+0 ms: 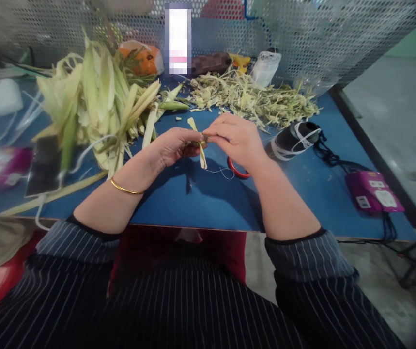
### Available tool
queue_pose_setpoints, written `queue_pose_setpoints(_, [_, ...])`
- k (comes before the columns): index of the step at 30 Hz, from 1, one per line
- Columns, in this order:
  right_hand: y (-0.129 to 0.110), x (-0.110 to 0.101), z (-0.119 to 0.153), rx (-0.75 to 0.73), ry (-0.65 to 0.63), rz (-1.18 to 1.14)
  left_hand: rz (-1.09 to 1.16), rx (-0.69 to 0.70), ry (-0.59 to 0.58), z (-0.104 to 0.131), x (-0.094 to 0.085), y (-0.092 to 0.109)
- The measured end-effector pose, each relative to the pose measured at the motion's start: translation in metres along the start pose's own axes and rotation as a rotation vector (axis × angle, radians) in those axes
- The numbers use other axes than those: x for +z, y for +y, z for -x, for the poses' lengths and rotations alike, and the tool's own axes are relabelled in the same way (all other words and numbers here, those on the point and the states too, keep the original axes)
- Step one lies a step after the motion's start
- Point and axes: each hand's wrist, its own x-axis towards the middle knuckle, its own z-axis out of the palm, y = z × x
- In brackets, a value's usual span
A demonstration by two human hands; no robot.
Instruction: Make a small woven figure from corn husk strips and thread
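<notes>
Above the middle of the blue table, my left hand point(176, 147) is closed on a small piece of corn husk. A pale strip of that husk point(203, 158) sticks out above and below the fingertips. My right hand point(239, 139) meets it from the right, thumb and fingers pinched on the same piece. A thin white thread point(225, 171) loops down beside the strip. Under my right hand lies a red ring-shaped handle point(237, 169), partly hidden. Further right, a dark cylinder point(290, 140) wound with white string lies on the table.
A large heap of corn husks point(97, 92) covers the back left. Shredded husk scraps point(247, 97) spread along the back. A phone point(43, 165) with a white cable is at left, a purple box point(374, 191) at right. A perforated metal screen point(302, 36) stands behind.
</notes>
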Motion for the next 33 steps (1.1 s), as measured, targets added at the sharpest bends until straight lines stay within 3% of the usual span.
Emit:
queue_pose_setpoints(6, [-0.003,0.001,0.000,0.128,0.073,-0.092,0.020,0.024,-0.083,0.000,-0.006,0.002])
queue_pose_setpoints(12, [-0.007,0.005,-0.005,0.232,0.057,-0.191,-0.053,0.005,-0.066,0.003,-0.004,0.005])
queue_pose_setpoints(20, [-0.009,0.015,-0.005,0.607,-0.039,-0.756,-0.209,0.171,-0.013,-0.001,-0.005,0.000])
queue_pose_setpoints(22, [-0.005,0.019,-0.004,0.613,0.011,-0.712,-0.214,0.201,0.004,-0.001,-0.005,-0.002])
queue_pose_setpoints(29, [-0.002,0.016,-0.004,0.388,0.216,-0.274,-0.121,0.176,0.042,-0.002,-0.005,-0.002])
queue_pose_setpoints(33, [-0.005,0.019,-0.004,0.436,0.222,-0.349,-0.150,0.230,0.092,-0.003,-0.007,-0.003])
